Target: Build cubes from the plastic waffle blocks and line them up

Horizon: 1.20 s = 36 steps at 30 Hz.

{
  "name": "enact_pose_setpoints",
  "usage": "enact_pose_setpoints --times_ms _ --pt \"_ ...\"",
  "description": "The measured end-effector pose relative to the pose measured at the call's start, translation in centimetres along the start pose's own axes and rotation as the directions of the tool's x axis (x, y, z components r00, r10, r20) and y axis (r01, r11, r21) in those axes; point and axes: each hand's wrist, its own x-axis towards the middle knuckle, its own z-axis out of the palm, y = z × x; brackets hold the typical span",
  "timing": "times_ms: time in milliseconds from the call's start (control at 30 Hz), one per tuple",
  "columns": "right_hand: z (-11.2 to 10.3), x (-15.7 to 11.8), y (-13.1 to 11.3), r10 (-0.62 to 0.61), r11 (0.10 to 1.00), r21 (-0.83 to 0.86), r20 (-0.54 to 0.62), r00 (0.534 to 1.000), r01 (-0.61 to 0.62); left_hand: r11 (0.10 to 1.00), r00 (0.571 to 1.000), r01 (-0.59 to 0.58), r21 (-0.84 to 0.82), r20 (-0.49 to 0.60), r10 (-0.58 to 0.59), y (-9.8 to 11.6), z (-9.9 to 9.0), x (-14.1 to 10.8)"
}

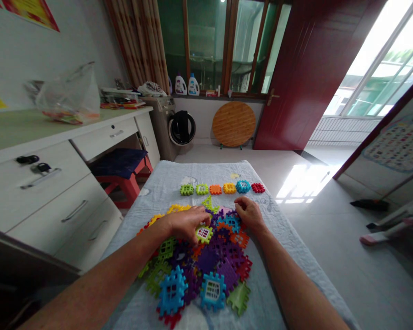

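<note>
A heap of colourful plastic interlocking building blocks lies in front of me on the cloth-covered table. My left hand (pixel 190 222) reaches over the heap, its fingers closed on a lime-green window block (pixel 204 234). At the heap's far right edge, my right hand (pixel 250 214) has its fingers loosely bent and apart, with nothing visible between them. Close to it are a blue window block (pixel 231 223) and an orange block (pixel 240 239). Nearer me lie two more blue blocks, one (pixel 172 290) left of the other (pixel 213 290), and a purple plate (pixel 208 259).
Beyond the heap, several blocks form a row, from a green block (pixel 187 189) to a red block (pixel 258 188). A light-blue cloth (pixel 168 176) covers the table. A drawer desk (pixel 55 183) and red stool (pixel 124 172) stand left; a washing machine (pixel 163 126) stands behind.
</note>
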Motion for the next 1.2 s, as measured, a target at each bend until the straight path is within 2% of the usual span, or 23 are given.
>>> enact_pose_setpoints --times_ms 133,200,267,333,433,600,867,1100,1200 --pt "0.0 0.0 0.0 -0.002 1.000 0.004 -0.005 1.000 0.002 0.996 0.980 0.044 -0.079 -0.190 -0.059 -2.6 -1.4 1.3" --pt "0.0 0.0 0.0 0.004 1.000 0.005 -0.008 1.000 -0.004 0.987 0.937 0.129 -0.100 -0.313 -0.154 -4.3 -2.4 2.8" --pt "-0.1 0.1 -0.1 0.015 1.000 0.006 -0.004 1.000 -0.015 0.966 0.893 0.249 -0.075 -0.369 -0.259 -5.9 -3.3 4.5" --pt "-0.2 0.0 -0.1 0.021 1.000 0.006 -0.002 1.000 -0.021 0.916 0.852 0.400 -0.031 -0.356 -0.385 -7.2 -4.0 6.2" --pt "-0.2 0.0 -0.1 0.021 1.000 0.019 -0.013 1.000 -0.021 0.874 0.824 0.485 -0.003 -0.334 -0.458 -8.5 -4.3 8.0" --pt "-0.1 0.0 -0.1 0.041 0.998 0.057 -0.016 0.999 -0.040 0.862 0.825 0.507 0.026 -0.304 -0.476 -9.5 -4.1 9.2" --pt "-0.1 0.1 -0.1 0.048 0.997 0.058 -0.012 0.999 -0.047 0.855 0.830 0.517 0.039 -0.266 -0.490 -9.6 -3.7 9.4" --pt "-0.3 0.1 0.0 0.054 0.998 0.031 -0.003 0.999 -0.054 0.863 0.831 0.505 0.027 -0.285 -0.477 -10.2 -3.2 9.6" --pt "-0.9 0.4 0.1 0.015 1.000 0.000 0.031 0.999 -0.015 0.875 0.835 0.483 0.023 -0.314 -0.452 -10.3 -3.0 9.5"
